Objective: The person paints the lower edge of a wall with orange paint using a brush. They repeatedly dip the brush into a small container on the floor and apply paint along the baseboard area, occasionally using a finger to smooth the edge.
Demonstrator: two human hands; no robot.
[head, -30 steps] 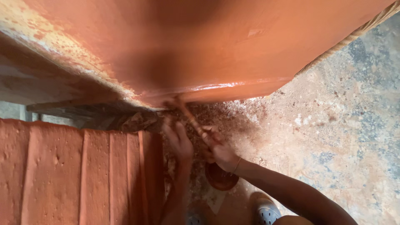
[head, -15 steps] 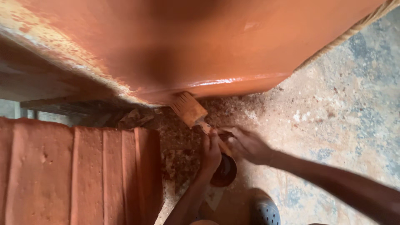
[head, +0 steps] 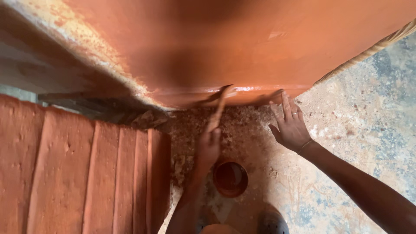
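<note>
Brush (head: 218,108) in left hand (head: 209,145) points up toward orange panel (head: 242,47), near-vertical.

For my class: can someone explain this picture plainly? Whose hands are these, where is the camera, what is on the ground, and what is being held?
The camera sits on the person's head and looks down. The left hand grips a paintbrush against the wet lower edge of a big orange-painted surface. The right hand is open, fingers spread, near that edge. On the speckled concrete floor stands a small round pot of orange paint. To the left are orange ribbed panels.
</note>
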